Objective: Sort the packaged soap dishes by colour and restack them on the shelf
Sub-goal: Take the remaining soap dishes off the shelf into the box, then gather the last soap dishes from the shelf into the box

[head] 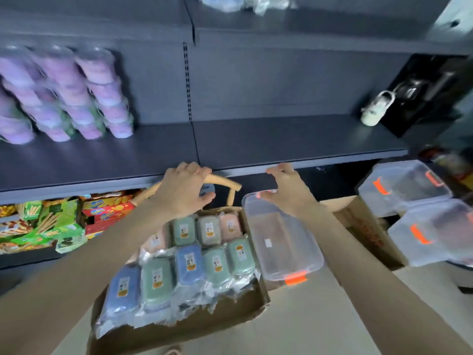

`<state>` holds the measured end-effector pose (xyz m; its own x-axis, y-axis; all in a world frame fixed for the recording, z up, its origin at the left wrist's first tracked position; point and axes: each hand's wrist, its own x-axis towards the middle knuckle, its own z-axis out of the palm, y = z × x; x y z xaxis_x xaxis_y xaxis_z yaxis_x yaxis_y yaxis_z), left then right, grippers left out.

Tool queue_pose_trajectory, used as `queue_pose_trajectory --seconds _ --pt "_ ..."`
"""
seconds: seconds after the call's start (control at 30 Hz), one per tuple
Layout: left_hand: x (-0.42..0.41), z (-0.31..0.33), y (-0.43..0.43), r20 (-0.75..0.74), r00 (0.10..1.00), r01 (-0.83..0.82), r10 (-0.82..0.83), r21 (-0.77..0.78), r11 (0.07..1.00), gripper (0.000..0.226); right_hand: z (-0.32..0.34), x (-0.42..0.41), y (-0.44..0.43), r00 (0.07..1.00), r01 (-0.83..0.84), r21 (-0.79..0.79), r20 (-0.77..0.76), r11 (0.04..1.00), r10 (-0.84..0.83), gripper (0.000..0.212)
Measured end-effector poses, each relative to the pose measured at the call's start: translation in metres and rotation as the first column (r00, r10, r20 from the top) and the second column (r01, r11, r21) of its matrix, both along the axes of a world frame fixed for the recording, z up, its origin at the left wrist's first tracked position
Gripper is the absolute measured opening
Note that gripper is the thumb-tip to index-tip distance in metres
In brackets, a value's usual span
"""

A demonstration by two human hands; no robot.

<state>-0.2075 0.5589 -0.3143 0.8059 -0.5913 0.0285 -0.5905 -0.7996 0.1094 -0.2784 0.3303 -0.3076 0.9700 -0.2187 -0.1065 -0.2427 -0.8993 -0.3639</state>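
I judge sorting not yet begun: the soap dishes (189, 260) lie mixed in the near box (179, 326), none on the far shelf (281, 142). My left hand (184, 190) and right hand (286, 190) hover loosely spread, empty.

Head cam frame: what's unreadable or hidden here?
Head view:
Soap dishes: labels too small to read.
Purple packs on shelf: blurred.
Wrapped items at top: cut by frame edge.
Tan handle: partly behind the left hand.
Cardboard box: lower layers hidden under dishes.

No text legible; soap dishes (189, 262) labels blurred.
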Motion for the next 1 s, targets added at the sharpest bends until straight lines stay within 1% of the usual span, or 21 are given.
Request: queue_pose_trajectory --seconds 0.1,0.2,0.33,0.47,0.63,0.77,0.9,1.0 --pt "-0.03 0.049 -0.052 0.12 0.993 0.003 0.002 -0.049 0.999 0.06 0.054 -0.03 -0.051 0.994 -0.034 -0.057 0.102 0.998 0.04 0.061" --pt "-0.06 0.088 -0.101 0.22 0.975 0.031 -0.005 -0.116 0.993 0.061 0.095 -0.06 -0.098 0.975 -0.038 -0.085 0.215 0.996 0.056 0.061" --pt "-0.082 0.136 -0.151 0.322 0.947 0.057 -0.001 -0.166 0.985 0.061 0.143 -0.084 -0.152 0.96 -0.026 -0.138 0.271 0.99 0.063 0.062" --pt "-0.074 0.182 -0.191 0.389 0.921 0.065 0.017 -0.198 0.978 0.063 0.187 -0.08 -0.198 0.936 -0.047 -0.157 0.337 0.986 0.098 0.062" --pt "-0.038 0.218 -0.235 0.431 0.9 0.056 0.063 -0.257 0.965 0.063 0.225 -0.04 -0.243 0.902 -0.056 -0.171 0.415 0.984 0.123 0.061" --pt "0.005 0.221 -0.263 0.464 0.881 0.034 0.099 -0.269 0.963 0.064 0.236 0.01 -0.271 0.884 -0.084 -0.21 0.435 0.974 0.17 0.061" --pt "0.055 0.222 -0.282 0.425 0.892 -0.026 0.152 -0.287 0.958 0.065 0.244 0.071 -0.29 0.885 -0.143 -0.223 0.408 0.964 0.226 0.062" --pt "0.093 0.225 -0.293 0.419 0.888 -0.058 0.192 -0.312 0.948 0.064 0.25 0.119 -0.3 0.867 -0.185 -0.218 0.423 0.958 0.264 0.061"
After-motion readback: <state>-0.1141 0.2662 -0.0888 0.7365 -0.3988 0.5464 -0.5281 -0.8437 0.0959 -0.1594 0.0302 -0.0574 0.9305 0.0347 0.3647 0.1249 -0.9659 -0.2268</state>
